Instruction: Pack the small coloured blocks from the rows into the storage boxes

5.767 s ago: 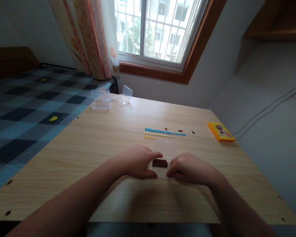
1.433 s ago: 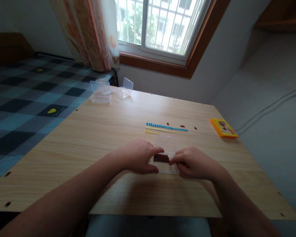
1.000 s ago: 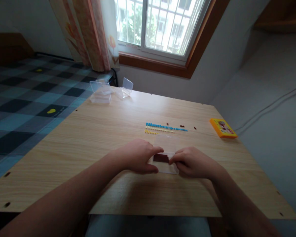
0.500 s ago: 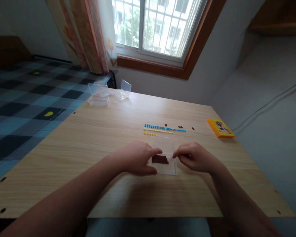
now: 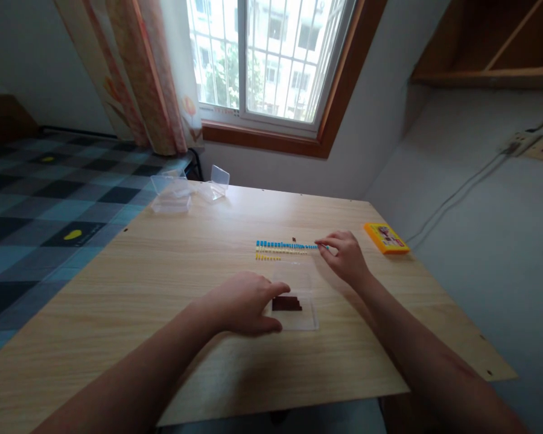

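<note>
A clear plastic box (image 5: 310, 322) lies open on the table, its flat lid folded back on the far side. Dark brown bricks (image 5: 286, 303) sit packed together inside it. My left hand (image 5: 248, 304) grips the box's left side, thumb at the near corner and forefinger beside the bricks. Farther off, my right hand (image 5: 344, 256) has its thumb and forefinger pinched at the right end of a row of small blue pieces (image 5: 274, 244); what the fingertips hold is hidden. Cream pieces (image 5: 280, 250) and yellow pieces (image 5: 266, 257) form rows nearer me. Two tiny brown pieces (image 5: 294, 239) lie behind the blue row.
Clear plastic boxes (image 5: 172, 202) with raised lids stand at the table's far left corner, another (image 5: 215, 190) beside them. An orange-yellow box (image 5: 386, 239) lies near the right edge. A checked bed (image 5: 72, 193) borders the table's left side.
My right hand has moved away from the clear box, forward to the right end of the blue row, covering brown pieces there. My left hand stays at the box. The view has shifted rightward.
</note>
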